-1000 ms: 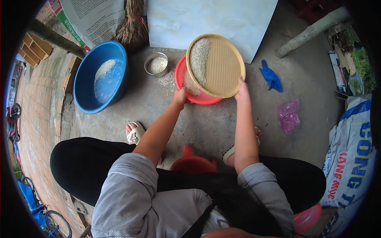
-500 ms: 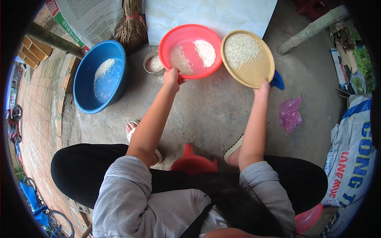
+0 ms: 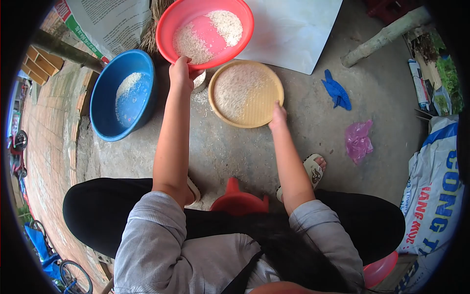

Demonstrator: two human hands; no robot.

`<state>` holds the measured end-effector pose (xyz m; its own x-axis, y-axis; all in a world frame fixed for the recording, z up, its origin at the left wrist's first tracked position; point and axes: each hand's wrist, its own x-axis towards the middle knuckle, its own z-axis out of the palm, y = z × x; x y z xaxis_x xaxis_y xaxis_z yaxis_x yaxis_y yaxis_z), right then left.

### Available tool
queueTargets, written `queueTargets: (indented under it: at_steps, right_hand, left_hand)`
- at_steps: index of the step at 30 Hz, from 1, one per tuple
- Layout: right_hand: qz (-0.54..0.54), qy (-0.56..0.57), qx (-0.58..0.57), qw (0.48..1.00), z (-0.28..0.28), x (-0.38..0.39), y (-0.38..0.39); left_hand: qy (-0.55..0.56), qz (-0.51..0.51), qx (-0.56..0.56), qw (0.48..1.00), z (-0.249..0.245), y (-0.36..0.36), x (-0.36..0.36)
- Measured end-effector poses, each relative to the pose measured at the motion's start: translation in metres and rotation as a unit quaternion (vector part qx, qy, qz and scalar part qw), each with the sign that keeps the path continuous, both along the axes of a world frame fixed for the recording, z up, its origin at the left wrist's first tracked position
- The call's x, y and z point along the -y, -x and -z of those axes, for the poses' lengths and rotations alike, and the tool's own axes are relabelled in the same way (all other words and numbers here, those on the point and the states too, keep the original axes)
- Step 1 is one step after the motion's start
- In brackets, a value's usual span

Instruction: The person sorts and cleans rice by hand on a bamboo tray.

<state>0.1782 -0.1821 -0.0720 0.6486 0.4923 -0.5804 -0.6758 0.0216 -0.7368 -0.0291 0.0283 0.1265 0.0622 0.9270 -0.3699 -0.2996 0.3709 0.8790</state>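
Note:
My left hand (image 3: pixel 180 74) grips the near rim of a pink plastic basin (image 3: pixel 168 30), raised at the upper middle. White rice lies in two patches inside it. My right hand (image 3: pixel 278 116) pinches the near right rim of a round, tan woven-looking tray (image 3: pixel 259 110), held below and right of the basin. Rice grains (image 3: pixel 237 90) cover the tray's left and upper part, slightly blurred. A small metal bowl (image 3: pixel 199 82) shows partly behind my left hand and the basin. To the left stands a blue basin (image 3: pixel 105 115) with some rice on its bottom.
Stray grains dot the concrete floor (image 3: pixel 215 152). A blue cloth or glove (image 3: pixel 336 90) and a crumpled pink plastic bag (image 3: pixel 358 141) lie at the right. A pale board (image 3: pixel 289 29) is at the back, a wooden pole (image 3: pixel 384 36) at the upper right, printed sacks (image 3: pixel 431 191) far right.
The pink basin has moved up and left. The tray has come left and down, from beside the basin to below it, uncovering the blue cloth. My right foot has shifted outward.

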Motion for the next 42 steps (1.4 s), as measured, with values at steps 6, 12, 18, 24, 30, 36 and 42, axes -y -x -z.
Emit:
queueTargets:
  at_steps: [6, 12, 18, 24, 30, 36, 42]
  right_hand:
    - [-0.044, 0.195, 0.237, 0.951, 0.029, -0.010, 0.029]
    - [-0.118, -0.044, 0.035, 0.991, -0.124, -0.024, -0.028]
    - [-0.222, -0.002, 0.167, 0.961, -0.175, -0.002, -0.083]
    - [-0.034, -0.016, 0.051, 0.998, -0.138, 0.041, -0.128]
    - [0.253, -0.017, -0.056, 0.966, -0.059, 0.039, -0.118]
    - [0.280, 0.062, -0.051, 0.957, -0.043, 0.025, -0.049]
    - [-0.040, 0.311, 0.282, 0.907, 0.022, 0.000, 0.008]
  left_hand:
    - [0.014, 0.124, -0.066, 0.990, 0.000, 0.000, 0.017]
    - [-0.004, 0.226, -0.104, 0.968, 0.002, -0.023, 0.044]
    - [-0.012, 0.330, -0.068, 0.941, 0.006, -0.078, 0.098]
    - [-0.026, 0.418, -0.055, 0.907, 0.034, -0.097, 0.114]
    - [-0.131, 0.083, -0.414, 0.897, 0.183, -0.039, 0.074]
    - [-0.159, -0.060, -0.587, 0.792, 0.190, 0.020, 0.078]
    - [-0.118, 0.054, -0.550, 0.825, 0.193, 0.017, 0.082]
